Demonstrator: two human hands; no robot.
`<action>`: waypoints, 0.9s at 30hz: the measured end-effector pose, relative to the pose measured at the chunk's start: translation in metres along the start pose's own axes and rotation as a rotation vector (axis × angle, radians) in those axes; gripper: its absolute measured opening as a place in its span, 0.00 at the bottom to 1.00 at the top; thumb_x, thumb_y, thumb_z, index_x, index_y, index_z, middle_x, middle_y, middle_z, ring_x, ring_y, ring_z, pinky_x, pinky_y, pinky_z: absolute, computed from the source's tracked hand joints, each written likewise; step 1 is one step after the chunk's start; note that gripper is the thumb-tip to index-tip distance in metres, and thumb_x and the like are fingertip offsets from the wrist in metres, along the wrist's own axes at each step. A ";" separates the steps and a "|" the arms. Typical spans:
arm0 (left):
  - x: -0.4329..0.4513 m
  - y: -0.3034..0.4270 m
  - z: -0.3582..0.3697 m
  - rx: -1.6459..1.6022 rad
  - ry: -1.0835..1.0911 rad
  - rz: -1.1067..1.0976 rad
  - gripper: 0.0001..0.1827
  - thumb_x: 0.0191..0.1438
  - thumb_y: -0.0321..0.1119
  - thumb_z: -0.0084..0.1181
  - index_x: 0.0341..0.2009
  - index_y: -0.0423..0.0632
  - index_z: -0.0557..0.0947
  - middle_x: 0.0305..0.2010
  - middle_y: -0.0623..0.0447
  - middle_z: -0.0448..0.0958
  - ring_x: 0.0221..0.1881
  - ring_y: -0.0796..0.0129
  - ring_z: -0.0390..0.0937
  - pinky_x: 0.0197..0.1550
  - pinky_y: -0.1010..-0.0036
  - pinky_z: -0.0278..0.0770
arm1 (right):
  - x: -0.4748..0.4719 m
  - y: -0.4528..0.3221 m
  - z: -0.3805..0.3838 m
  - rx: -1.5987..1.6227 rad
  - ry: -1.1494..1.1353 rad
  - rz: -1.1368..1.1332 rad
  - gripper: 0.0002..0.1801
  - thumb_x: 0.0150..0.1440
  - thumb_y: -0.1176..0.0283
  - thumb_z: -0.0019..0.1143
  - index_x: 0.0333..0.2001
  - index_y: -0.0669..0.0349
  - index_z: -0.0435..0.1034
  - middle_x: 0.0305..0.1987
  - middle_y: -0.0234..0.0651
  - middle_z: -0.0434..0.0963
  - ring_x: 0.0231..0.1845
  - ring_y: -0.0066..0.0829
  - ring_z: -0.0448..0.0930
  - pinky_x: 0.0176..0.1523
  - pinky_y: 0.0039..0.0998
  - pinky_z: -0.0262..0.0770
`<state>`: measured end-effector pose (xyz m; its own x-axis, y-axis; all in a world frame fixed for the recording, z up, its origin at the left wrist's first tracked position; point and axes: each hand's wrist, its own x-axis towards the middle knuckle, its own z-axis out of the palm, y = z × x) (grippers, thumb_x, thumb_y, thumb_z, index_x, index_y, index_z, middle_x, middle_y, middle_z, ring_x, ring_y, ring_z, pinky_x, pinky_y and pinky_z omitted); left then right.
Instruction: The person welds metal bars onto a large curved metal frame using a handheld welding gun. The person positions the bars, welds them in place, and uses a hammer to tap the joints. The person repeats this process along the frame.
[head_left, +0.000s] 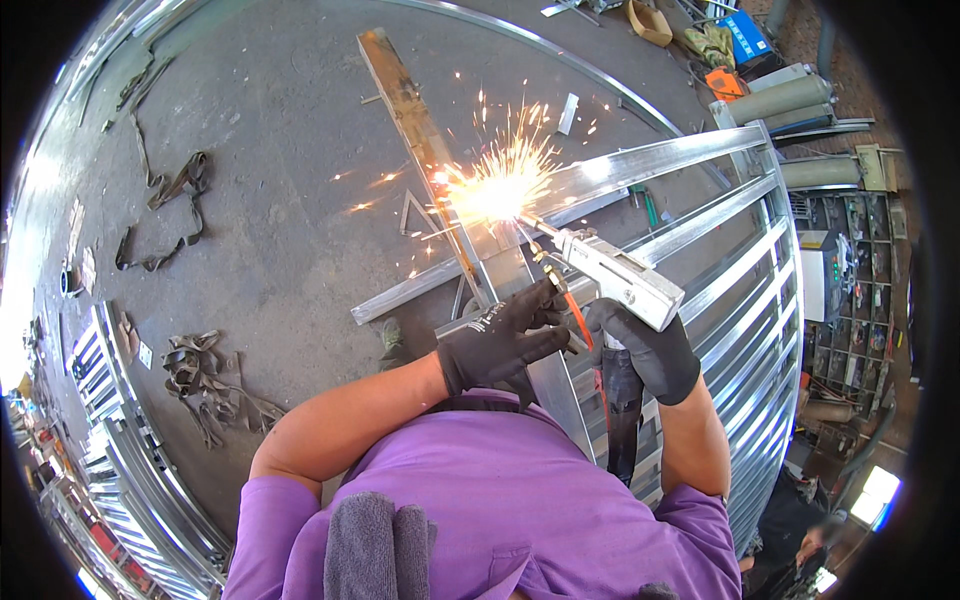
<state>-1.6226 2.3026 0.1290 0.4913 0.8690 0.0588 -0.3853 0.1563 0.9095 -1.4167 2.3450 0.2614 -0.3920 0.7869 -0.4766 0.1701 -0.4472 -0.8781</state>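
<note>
My right hand (649, 352), in a dark glove, grips the handle of a silver handheld welding gun (622, 277). From the gun's underside a thick black cable sleeve (622, 420) runs down toward my body. Bright glare and flying sparks (499, 195) at the nozzle hide the spot being welded, at a corner of a slatted metal frame (660, 154). My left hand (506, 337), also gloved, is beside the gun's brass fitting and thin orange hose (577, 319). Its fingers are partly bent over the frame's near bar (551, 390); whether they grip anything is unclear.
A rusty steel beam (401, 90) extends away from the sparks across the floor. Webbing straps (199, 367) lie at left, near stacked metal frames (112, 420). Gas cylinders (784, 97) and a blue machine (746, 37) stand at upper right. Another person (795, 547) is at lower right.
</note>
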 end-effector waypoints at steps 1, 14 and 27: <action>0.001 0.003 0.002 -0.017 0.019 0.001 0.16 0.70 0.33 0.55 0.55 0.39 0.68 0.41 0.52 0.74 0.46 0.72 0.75 0.55 0.67 0.77 | 0.000 0.000 0.000 -0.006 -0.004 -0.004 0.30 0.63 0.66 0.67 0.65 0.66 0.68 0.40 0.30 0.80 0.38 0.17 0.79 0.40 0.23 0.78; -0.003 -0.004 0.003 -0.056 0.000 -0.018 0.22 0.70 0.36 0.58 0.61 0.39 0.69 0.48 0.50 0.74 0.52 0.69 0.76 0.59 0.67 0.75 | -0.003 0.010 -0.004 -0.039 -0.007 -0.087 0.29 0.64 0.66 0.64 0.64 0.69 0.68 0.40 0.37 0.81 0.36 0.27 0.82 0.39 0.29 0.80; -0.005 0.002 0.008 -0.013 -0.011 0.003 0.22 0.70 0.34 0.57 0.63 0.41 0.69 0.49 0.50 0.77 0.52 0.69 0.79 0.58 0.67 0.77 | -0.010 0.017 -0.006 -0.004 0.030 -0.034 0.28 0.64 0.67 0.65 0.63 0.68 0.69 0.39 0.36 0.81 0.35 0.26 0.82 0.39 0.29 0.80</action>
<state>-1.6200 2.2949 0.1338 0.4985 0.8644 0.0662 -0.3967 0.1596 0.9040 -1.4040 2.3322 0.2515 -0.3708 0.8138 -0.4475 0.1611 -0.4182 -0.8940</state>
